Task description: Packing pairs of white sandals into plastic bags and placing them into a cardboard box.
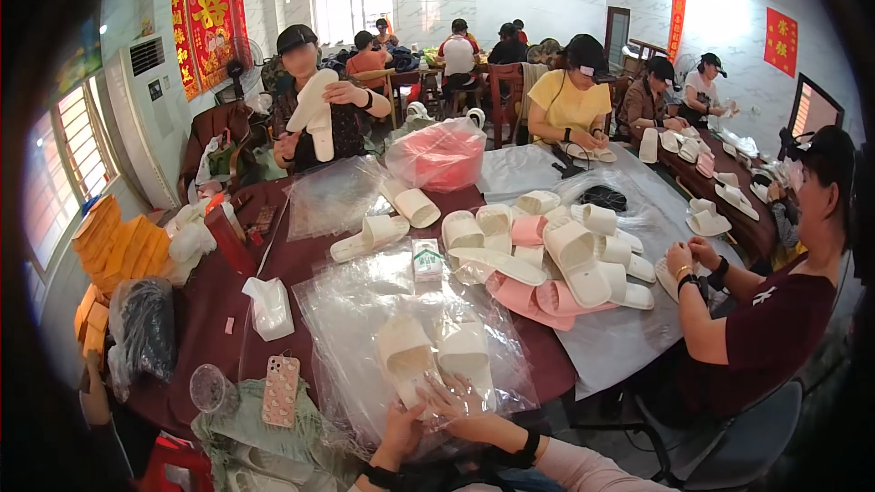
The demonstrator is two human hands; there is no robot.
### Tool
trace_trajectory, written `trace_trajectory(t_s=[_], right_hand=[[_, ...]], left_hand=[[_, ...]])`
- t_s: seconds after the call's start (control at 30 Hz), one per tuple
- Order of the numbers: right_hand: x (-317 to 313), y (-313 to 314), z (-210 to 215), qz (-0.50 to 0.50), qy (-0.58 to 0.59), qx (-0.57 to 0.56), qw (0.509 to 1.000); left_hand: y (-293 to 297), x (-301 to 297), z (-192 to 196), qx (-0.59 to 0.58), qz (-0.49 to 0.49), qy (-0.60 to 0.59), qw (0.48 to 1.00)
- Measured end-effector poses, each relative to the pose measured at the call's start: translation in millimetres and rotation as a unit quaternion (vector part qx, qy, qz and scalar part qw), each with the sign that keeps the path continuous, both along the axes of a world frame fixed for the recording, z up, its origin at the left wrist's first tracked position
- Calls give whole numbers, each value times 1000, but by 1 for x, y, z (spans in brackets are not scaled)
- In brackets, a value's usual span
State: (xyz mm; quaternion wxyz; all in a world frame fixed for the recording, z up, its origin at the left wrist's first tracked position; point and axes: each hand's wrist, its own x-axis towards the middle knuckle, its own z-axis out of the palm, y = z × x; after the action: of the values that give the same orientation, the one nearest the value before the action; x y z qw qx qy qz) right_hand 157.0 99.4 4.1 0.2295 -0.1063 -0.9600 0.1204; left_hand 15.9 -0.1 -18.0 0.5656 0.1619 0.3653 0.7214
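Two white slippers (404, 346) lie side by side, toes away from me, on a pile of clear plastic bags (342, 310) at the front of the table. Clear film seems to cover part of them. My left hand (403, 426) is closed at the heel of the left slipper, its thumb along the edge and its other fingers mostly hidden. Over the heels of both slippers, my right hand (456, 401) lies with fingers stretched out and apart. A small white box (427, 261) rests on the bags just beyond the slippers.
White and pink slippers (574, 264) are heaped right of centre. A patterned phone (281, 390), a plastic cup (212, 388) and a tissue pack (268, 308) lie to my left. A red bag-lined tub (437, 157) stands beyond. Co-workers sit around, one (775, 301) close on my right.
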Motion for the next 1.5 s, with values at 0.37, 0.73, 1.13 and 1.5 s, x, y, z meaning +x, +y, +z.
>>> trace_trajectory(t_s=[0.37,0.73,1.13,1.5], right_hand=[[18,8,6,-54,-45,-138,988],[74,24,-1,-36,-14,-176,984],[72,28,-6,-24,1,-206,978],[62,28,-21,-86,47,-158,983]], left_hand=[[2,0,0,30,-19,-37,999],[1,-1,3,33,-6,-57,998],[2,-3,2,45,-24,-54,997],[1,-3,3,19,-37,-4,999]])
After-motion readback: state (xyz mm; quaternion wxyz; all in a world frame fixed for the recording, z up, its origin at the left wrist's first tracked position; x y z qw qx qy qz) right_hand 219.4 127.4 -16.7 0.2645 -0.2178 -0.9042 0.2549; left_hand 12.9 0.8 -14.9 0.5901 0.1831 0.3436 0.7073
